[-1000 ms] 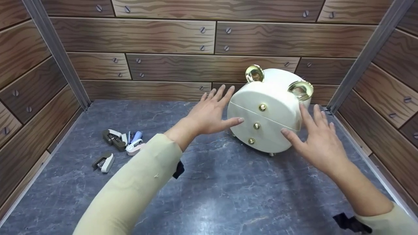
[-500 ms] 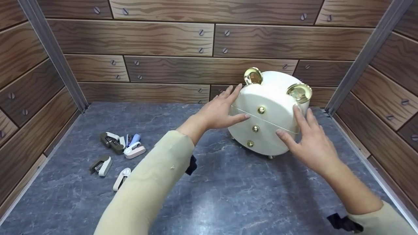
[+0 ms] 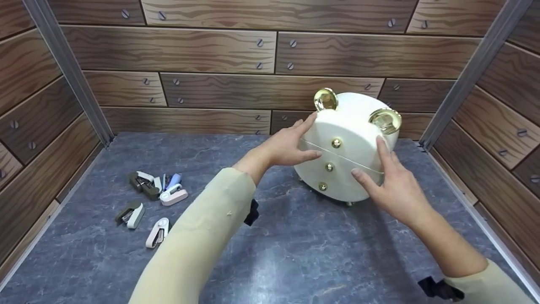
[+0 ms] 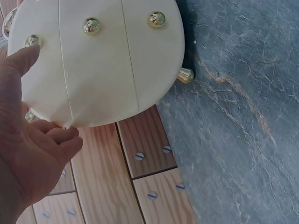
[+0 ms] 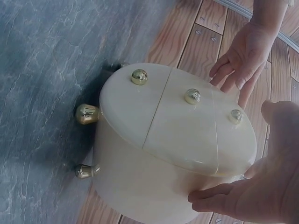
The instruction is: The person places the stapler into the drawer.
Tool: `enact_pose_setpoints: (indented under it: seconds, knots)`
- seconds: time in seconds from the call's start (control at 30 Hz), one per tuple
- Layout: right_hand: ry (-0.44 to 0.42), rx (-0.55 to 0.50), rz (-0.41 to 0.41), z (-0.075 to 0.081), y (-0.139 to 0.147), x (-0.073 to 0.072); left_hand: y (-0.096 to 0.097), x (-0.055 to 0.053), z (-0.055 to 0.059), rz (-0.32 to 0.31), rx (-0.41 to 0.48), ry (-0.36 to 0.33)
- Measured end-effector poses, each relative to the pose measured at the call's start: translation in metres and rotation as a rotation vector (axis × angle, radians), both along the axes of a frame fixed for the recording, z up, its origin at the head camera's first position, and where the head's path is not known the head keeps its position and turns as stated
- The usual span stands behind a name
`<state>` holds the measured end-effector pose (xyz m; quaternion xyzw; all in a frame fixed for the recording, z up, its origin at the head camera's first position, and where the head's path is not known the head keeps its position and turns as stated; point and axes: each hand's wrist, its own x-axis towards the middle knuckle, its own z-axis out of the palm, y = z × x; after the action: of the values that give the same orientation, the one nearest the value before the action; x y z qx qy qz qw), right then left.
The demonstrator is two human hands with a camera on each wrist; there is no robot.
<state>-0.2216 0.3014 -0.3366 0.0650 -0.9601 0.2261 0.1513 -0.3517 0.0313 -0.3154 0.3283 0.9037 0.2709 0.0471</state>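
A round white drawer box point(image 3: 350, 147) with gold ears, gold knobs and short gold feet stands at the right rear of the table. My left hand point(image 3: 287, 147) is at its left side, fingertips against the rim and thumb over the front. In the left wrist view, the thumb of that hand point(image 4: 30, 149) lies by the upper knob point(image 4: 33, 41). My right hand point(image 3: 392, 188) is on the opposite side, its fingers fairly straight. The right wrist view has the fingers of that hand point(image 5: 252, 191) on the curved side wall of the box point(image 5: 140, 177), below its ear end.
Several mini staplers lie at the left: a dark and white one point(image 3: 145, 184), another dark one point(image 3: 130, 214), a blue one point(image 3: 173, 181), a pink one point(image 3: 174, 196) and a white one point(image 3: 157, 233). Wood-patterned walls point(image 3: 211, 90) enclose the grey table point(image 3: 270, 240).
My left hand has moved right to the box's side, and my right hand has moved left against it. The white stapler has come out from behind my left sleeve. The box stays put.
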Motion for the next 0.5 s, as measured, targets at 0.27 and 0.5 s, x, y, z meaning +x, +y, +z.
enact_pose_setpoints:
  seconds: [0.27, 0.5]
  knots:
    - [0.015, -0.041, -0.001, -0.002, -0.003, -0.003, -0.006, 0.0, 0.001, -0.015, 0.03, 0.001]
    - [0.051, -0.085, 0.007, -0.003, -0.004, -0.007, -0.012, 0.01, 0.004, -0.003, 0.021, 0.007]
